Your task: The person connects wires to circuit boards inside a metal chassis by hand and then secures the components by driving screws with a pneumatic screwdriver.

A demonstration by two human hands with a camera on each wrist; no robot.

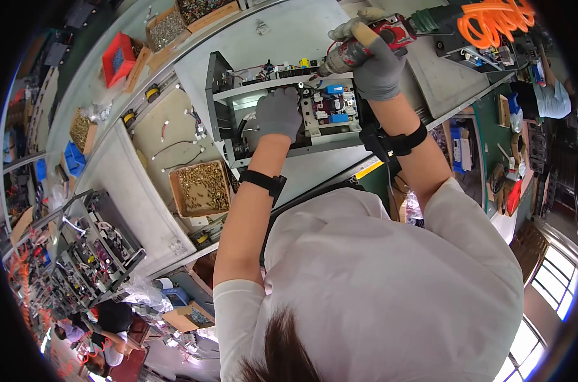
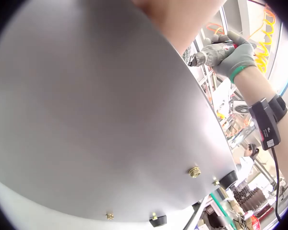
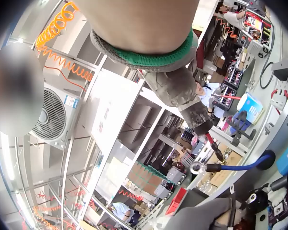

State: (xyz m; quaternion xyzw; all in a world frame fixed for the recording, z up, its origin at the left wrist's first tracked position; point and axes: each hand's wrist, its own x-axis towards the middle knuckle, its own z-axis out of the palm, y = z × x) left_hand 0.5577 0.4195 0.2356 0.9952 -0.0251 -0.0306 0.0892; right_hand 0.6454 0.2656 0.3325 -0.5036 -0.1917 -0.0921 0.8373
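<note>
A grey-gloved right hand [image 1: 378, 73] grips a power screwdriver [image 1: 347, 57], its fingers wrapped round the body. The driver's bit [image 3: 214, 146] points down toward an open metal chassis [image 1: 220, 102]. Inside the chassis sits a circuit board with blue blocks [image 1: 337, 118]. Over the left part of the chassis lies the gloved left hand [image 1: 279, 113], knuckles up, beside the board. Its fingertips are hidden, so I cannot tell what it holds. A blue cable with a ring terminal [image 3: 240, 167] sticks out near the bit in the right wrist view.
The chassis's grey panel [image 2: 105, 115], with screws and rubber feet, fills much of the left wrist view. A box of brass-coloured fasteners [image 1: 203, 188] and loose wires [image 1: 177, 153] lie left of the chassis. A red bin [image 1: 118, 60] stands farther back; an orange coiled hose [image 1: 496, 22] hangs at right.
</note>
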